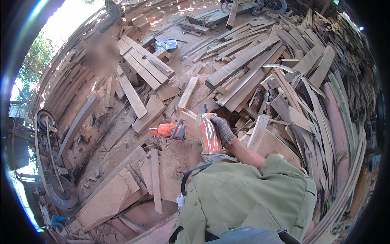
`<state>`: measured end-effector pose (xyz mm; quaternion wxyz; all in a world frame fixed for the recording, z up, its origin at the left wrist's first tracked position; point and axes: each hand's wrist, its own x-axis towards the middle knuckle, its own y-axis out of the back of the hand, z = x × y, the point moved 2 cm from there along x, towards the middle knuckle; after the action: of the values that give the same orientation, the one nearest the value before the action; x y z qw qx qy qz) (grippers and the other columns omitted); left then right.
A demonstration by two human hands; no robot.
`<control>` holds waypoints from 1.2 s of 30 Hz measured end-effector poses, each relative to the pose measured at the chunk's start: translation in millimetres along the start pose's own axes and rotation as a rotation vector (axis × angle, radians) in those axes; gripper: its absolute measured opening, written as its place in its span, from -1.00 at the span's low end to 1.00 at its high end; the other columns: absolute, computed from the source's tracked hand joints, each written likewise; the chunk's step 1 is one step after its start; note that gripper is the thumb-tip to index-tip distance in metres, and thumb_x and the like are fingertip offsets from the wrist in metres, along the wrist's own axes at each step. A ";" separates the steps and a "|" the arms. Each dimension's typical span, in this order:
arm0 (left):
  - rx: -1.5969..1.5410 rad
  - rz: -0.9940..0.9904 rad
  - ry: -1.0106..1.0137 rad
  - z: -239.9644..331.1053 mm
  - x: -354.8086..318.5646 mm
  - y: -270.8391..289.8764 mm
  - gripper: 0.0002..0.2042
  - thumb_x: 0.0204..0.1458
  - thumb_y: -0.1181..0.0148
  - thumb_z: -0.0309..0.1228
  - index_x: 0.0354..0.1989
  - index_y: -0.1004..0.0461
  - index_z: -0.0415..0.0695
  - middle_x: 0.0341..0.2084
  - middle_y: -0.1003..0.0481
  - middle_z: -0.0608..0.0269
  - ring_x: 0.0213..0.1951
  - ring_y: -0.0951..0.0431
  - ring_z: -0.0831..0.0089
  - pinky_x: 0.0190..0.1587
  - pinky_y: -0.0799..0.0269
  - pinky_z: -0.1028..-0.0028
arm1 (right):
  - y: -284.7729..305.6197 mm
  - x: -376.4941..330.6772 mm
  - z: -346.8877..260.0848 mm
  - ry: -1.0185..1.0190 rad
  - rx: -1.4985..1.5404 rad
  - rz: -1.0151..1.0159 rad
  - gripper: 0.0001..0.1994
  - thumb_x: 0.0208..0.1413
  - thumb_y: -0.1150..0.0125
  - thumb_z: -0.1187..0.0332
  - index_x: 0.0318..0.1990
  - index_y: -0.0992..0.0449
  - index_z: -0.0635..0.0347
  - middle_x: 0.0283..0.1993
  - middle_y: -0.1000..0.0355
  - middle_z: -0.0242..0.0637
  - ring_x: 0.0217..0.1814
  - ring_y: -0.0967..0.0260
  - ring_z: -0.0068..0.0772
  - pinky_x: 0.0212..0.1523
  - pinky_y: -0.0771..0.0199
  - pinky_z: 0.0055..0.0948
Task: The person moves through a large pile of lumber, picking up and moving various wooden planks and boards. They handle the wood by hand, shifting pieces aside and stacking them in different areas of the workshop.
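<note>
My right hand [223, 131], in a grey knitted glove, is closed around the upper right side of an orange box-shaped object [210, 136] with pale edges and a shiny, clear-looking front. I cannot tell its exact kind. It is held upright in front of my green shirt, and a short black stub [206, 108] shows just above it. Left of it, an orange chainsaw [168, 130] with a dark handle lies among the wood, its bar partly hidden. My left hand does not show.
Cut planks [146, 63] and thick beams [243, 61] lie around me. Offcuts and slabs [109, 199] cover the dusty ground. Long thin strips [325, 134] are heaped at right. A wheeled band machine [61, 191] stands at left. Another person's legs [224, 5] show far off.
</note>
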<state>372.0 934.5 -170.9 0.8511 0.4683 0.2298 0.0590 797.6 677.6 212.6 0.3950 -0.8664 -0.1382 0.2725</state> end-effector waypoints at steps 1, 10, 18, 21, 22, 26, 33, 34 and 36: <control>-0.003 -0.013 0.011 -0.3 0.3 -0.2 -0.75 0.02 -0.05 -0.15 -0.46 -0.47 -0.08 -0.51 -0.51 0.04 -0.40 -0.55 0.05 -0.39 -0.43 0.12 | 0.7 0.6 0.7 -0.013 -0.005 0.027 -0.74 0.18 -0.06 0.21 -0.06 -0.44 0.11 -0.20 -0.51 -0.37 -0.24 -0.50 -0.49 -0.15 -0.57 -0.44; 0.006 -0.052 0.012 3.1 1.6 2.9 -0.73 0.03 -0.05 -0.12 -0.46 -0.47 -0.07 -0.51 -0.51 0.04 -0.40 -0.55 0.05 -0.39 -0.43 0.12 | -2.6 -2.3 -1.5 -0.058 -0.018 0.002 -0.76 0.20 -0.06 0.19 -0.08 -0.44 0.08 -0.18 -0.50 -0.42 -0.19 -0.48 -0.52 -0.09 -0.53 -0.47; 0.013 -0.061 0.007 5.1 1.9 4.9 -0.72 0.03 -0.05 -0.11 -0.46 -0.47 -0.07 -0.51 -0.51 0.04 -0.40 -0.55 0.05 -0.39 -0.43 0.12 | -0.5 -0.1 0.9 -0.055 -0.007 -0.016 -0.74 0.19 -0.07 0.18 -0.07 -0.45 0.07 -0.17 -0.50 -0.41 -0.18 -0.47 -0.51 -0.08 -0.52 -0.46; 0.016 -0.064 0.006 5.6 1.6 5.6 -0.72 0.03 -0.05 -0.11 -0.46 -0.47 -0.07 -0.51 -0.51 0.04 -0.40 -0.55 0.05 -0.39 -0.43 0.12 | 1.8 0.9 2.4 -0.098 0.013 -0.033 -0.74 0.19 -0.06 0.18 -0.07 -0.45 0.08 -0.16 -0.50 -0.40 -0.17 -0.47 -0.50 -0.08 -0.52 -0.45; 0.019 -0.066 0.007 5.9 1.4 5.5 -0.72 0.03 -0.05 -0.11 -0.46 -0.47 -0.07 -0.51 -0.51 0.04 -0.40 -0.55 0.05 -0.39 -0.43 0.12 | 3.1 1.3 2.8 -0.107 0.002 0.002 -0.74 0.19 -0.06 0.18 -0.06 -0.45 0.08 -0.16 -0.50 -0.40 -0.17 -0.47 -0.50 -0.08 -0.52 -0.45; 0.020 -0.067 0.007 6.3 0.8 5.5 -0.71 0.03 -0.05 -0.10 -0.46 -0.47 -0.07 -0.51 -0.51 0.04 -0.41 -0.55 0.05 -0.39 -0.43 0.12 | 3.8 3.2 2.9 -0.096 -0.011 0.006 -0.74 0.19 -0.05 0.18 -0.06 -0.46 0.09 -0.17 -0.50 -0.38 -0.17 -0.48 -0.48 -0.08 -0.53 -0.44; 0.021 -0.067 0.000 6.6 0.4 6.8 -0.70 0.03 -0.05 -0.09 -0.46 -0.47 -0.07 -0.51 -0.51 0.04 -0.41 -0.55 0.05 -0.39 -0.44 0.12 | -0.9 0.8 1.5 -0.132 0.025 -0.015 -0.74 0.19 -0.04 0.20 -0.06 -0.45 0.11 -0.16 -0.51 -0.35 -0.19 -0.49 -0.46 -0.10 -0.54 -0.42; 0.019 -0.070 -0.001 6.7 0.4 6.9 -0.70 0.03 -0.05 -0.09 -0.46 -0.47 -0.07 -0.51 -0.51 0.04 -0.41 -0.55 0.05 -0.39 -0.44 0.12 | -1.6 -0.4 0.7 -0.133 0.020 -0.011 -0.74 0.19 -0.04 0.21 -0.07 -0.45 0.12 -0.16 -0.51 -0.35 -0.19 -0.49 -0.46 -0.10 -0.54 -0.42; 0.018 -0.070 -0.004 6.7 0.2 7.0 -0.70 0.03 -0.05 -0.09 -0.46 -0.47 -0.07 -0.51 -0.51 0.05 -0.41 -0.55 0.05 -0.39 -0.44 0.12 | -4.9 -2.2 -1.1 -0.123 0.024 -0.047 -0.75 0.19 -0.04 0.22 -0.08 -0.46 0.12 -0.16 -0.51 -0.35 -0.19 -0.49 -0.46 -0.09 -0.54 -0.42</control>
<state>376.1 933.3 -162.1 0.8489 0.4676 0.2449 0.0264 796.3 679.1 217.7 0.4025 -0.8397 -0.1791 0.3175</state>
